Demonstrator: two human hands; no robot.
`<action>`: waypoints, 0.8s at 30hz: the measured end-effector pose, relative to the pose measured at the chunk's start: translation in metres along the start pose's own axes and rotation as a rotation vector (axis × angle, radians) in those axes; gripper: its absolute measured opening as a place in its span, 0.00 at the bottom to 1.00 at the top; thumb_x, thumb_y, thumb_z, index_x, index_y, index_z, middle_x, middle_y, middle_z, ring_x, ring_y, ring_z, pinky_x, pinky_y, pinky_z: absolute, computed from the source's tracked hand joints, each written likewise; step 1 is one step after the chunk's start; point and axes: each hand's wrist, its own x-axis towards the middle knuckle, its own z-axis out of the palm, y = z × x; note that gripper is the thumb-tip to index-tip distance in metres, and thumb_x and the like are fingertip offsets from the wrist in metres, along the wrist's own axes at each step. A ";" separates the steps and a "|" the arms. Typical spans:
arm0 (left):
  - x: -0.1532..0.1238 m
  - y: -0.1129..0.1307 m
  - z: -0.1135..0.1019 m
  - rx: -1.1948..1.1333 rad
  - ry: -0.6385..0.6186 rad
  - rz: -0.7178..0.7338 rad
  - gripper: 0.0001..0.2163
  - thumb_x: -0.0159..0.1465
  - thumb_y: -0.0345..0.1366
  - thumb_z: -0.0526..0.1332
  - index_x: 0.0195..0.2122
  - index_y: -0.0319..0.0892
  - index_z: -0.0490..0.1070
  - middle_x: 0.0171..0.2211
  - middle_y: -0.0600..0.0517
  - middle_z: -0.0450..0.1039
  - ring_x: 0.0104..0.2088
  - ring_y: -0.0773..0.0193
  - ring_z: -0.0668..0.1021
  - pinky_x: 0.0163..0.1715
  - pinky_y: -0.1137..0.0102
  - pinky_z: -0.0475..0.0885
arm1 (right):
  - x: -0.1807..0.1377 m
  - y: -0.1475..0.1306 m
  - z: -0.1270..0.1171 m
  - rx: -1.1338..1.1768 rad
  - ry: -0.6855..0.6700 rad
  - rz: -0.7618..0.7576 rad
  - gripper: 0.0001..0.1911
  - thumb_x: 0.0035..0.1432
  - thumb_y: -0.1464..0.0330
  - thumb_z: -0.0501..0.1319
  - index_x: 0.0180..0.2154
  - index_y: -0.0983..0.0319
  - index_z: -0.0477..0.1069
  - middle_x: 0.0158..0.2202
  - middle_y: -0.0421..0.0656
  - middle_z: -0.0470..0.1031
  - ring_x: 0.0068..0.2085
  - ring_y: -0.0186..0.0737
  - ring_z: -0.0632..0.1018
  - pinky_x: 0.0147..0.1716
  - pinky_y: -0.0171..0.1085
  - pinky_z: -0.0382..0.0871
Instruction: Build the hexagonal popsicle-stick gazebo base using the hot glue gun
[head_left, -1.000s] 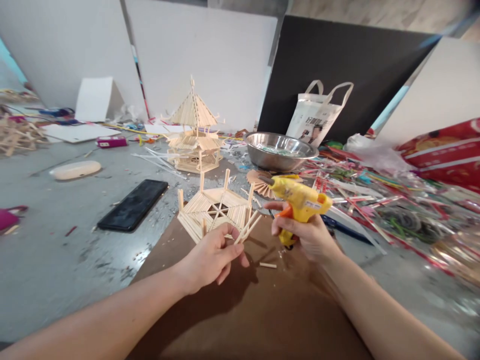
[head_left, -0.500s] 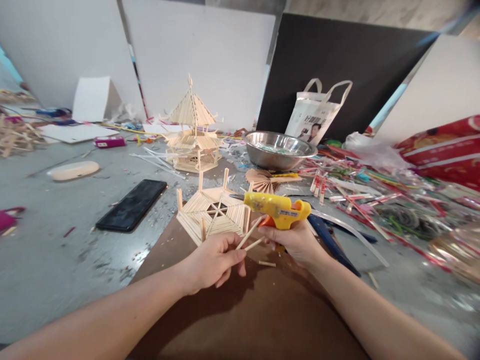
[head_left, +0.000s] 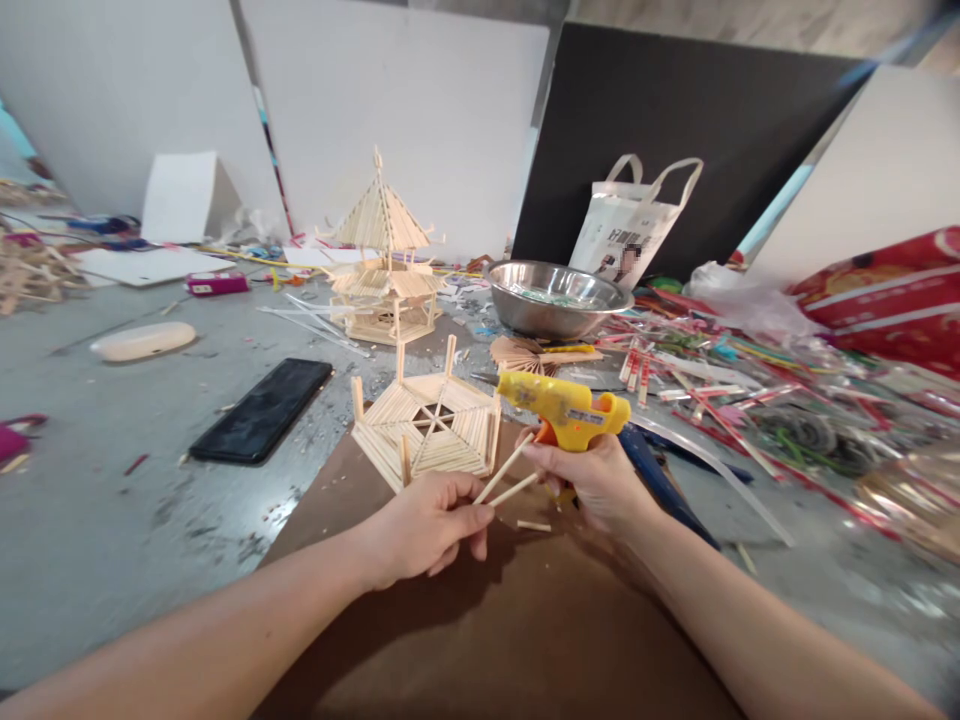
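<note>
My left hand [head_left: 427, 520] is closed, pinching two thin wooden sticks [head_left: 506, 478] that angle up to the right. My right hand [head_left: 596, 480] grips a yellow glue gun [head_left: 562, 408] with an orange trigger, its nozzle pointing left over a hexagonal wooden stick platform [head_left: 426, 425]. The platform has short upright posts and sits at the far edge of a brown cardboard sheet [head_left: 495, 620]. The stick tips almost touch my right hand's fingers. A short stick piece [head_left: 534, 525] lies on the cardboard between my hands.
A finished stick pavilion [head_left: 386, 270] stands behind the platform. A black phone [head_left: 262, 410] lies to the left, a steel bowl [head_left: 559, 298] and a white bag [head_left: 634, 225] behind. Wrapped chopsticks [head_left: 720, 390] litter the right side, and a fan of sticks [head_left: 525, 358] lies near the bowl.
My right hand swung the glue gun down and left until its nozzle pointed over the platform. My left hand kept the two sticks and shifted slightly downward.
</note>
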 end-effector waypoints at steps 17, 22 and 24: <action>0.001 0.000 -0.003 -0.110 0.182 0.048 0.10 0.58 0.40 0.51 0.31 0.37 0.64 0.18 0.57 0.66 0.08 0.79 0.59 0.09 0.80 0.47 | 0.004 -0.011 -0.016 -0.151 -0.051 -0.203 0.09 0.39 0.67 0.65 0.28 0.60 0.70 0.24 0.39 0.71 0.20 0.29 0.67 0.16 0.31 0.63; 0.001 0.000 -0.001 -0.176 0.249 0.085 0.12 0.59 0.41 0.51 0.31 0.36 0.64 0.19 0.56 0.66 0.08 0.79 0.60 0.09 0.79 0.48 | -0.001 -0.016 -0.022 -0.345 -0.095 -0.370 0.09 0.40 0.65 0.64 0.27 0.60 0.68 0.25 0.40 0.71 0.27 0.35 0.72 0.25 0.34 0.68; 0.000 0.000 -0.001 -0.191 0.267 0.101 0.12 0.59 0.42 0.51 0.31 0.37 0.64 0.19 0.56 0.66 0.08 0.79 0.60 0.09 0.79 0.48 | -0.003 -0.018 -0.026 -0.418 -0.104 -0.449 0.09 0.42 0.65 0.63 0.28 0.59 0.67 0.25 0.39 0.70 0.27 0.35 0.72 0.24 0.34 0.67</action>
